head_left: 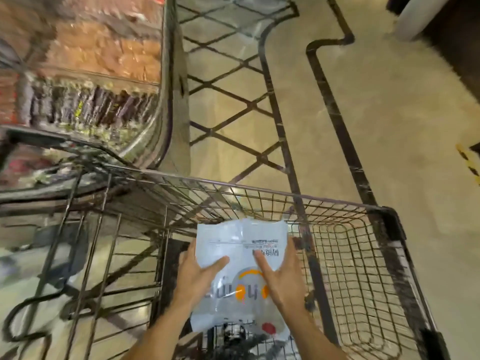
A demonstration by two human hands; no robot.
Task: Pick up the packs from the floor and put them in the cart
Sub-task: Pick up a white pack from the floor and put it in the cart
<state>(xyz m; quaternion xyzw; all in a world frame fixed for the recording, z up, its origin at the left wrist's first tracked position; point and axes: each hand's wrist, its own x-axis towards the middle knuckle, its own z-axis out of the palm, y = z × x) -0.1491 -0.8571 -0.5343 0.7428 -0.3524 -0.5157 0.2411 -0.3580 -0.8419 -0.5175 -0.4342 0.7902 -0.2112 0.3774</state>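
1. The left hand grips the left edge of a white plastic pack, thumb laid across its top face and the fingers hidden underneath, so it is closed on the pack.
2. The right hand clamps the opposite edge the same way, thumb stretched over the printed side and fingers out of sight below.
3. The pack is held between both hands over the wire basket of the cart, above the cart's near end; whether its lower edge touches the wire, I cannot tell.
4. It appears to be a soft, flat film bag with an orange logo and a printed label. The surface wrinkles and bows between the hands, which suggests light, loose contents rather than anything rigid.
5. The glossy film is likely slippery, so a pinch at the two side edges, as now, should hold better than a flat palm on top.
6. Being limp, it will probably sag if held by one corner; supporting both sides keeps it level for lowering.
7. Beyond the cart, the patterned floor shows no other packs, though the left side is badly blurred.
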